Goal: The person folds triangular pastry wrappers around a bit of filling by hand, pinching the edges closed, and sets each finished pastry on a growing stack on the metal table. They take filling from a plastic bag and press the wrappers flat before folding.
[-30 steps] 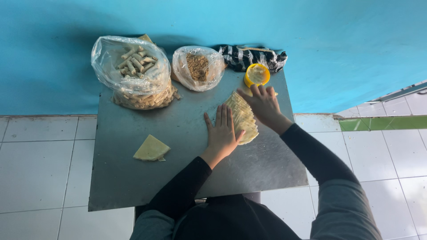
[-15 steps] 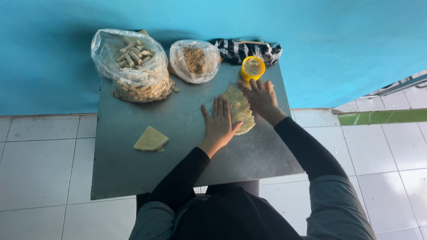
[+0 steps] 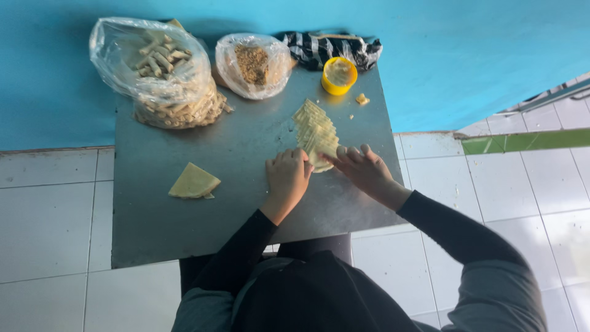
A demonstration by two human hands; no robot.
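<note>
A fanned stack of thin pale-yellow pastry sheets [image 3: 314, 129] lies on the grey metal table [image 3: 160, 227]. My left hand [image 3: 286, 176] and my right hand [image 3: 361, 167] meet at the stack's near end, fingers pinching the edge of the nearest sheet. A separate folded triangle of the same sheets [image 3: 193, 182] lies apart at the table's left. Both arms wear black sleeves.
At the back stand a clear bag of rolled pastries [image 3: 161, 74], a smaller clear bag of brown filling [image 3: 252, 64], a yellow cup [image 3: 338, 75] with a crumb beside it, and a black-and-white striped bag [image 3: 332, 47]. A blue wall lies behind; white floor tiles surround the table.
Both hands have drawn back from pressing flat on the far part of the stack to its near end, where the fingers now pinch a sheet. The stack now lies spread out in a fan.
</note>
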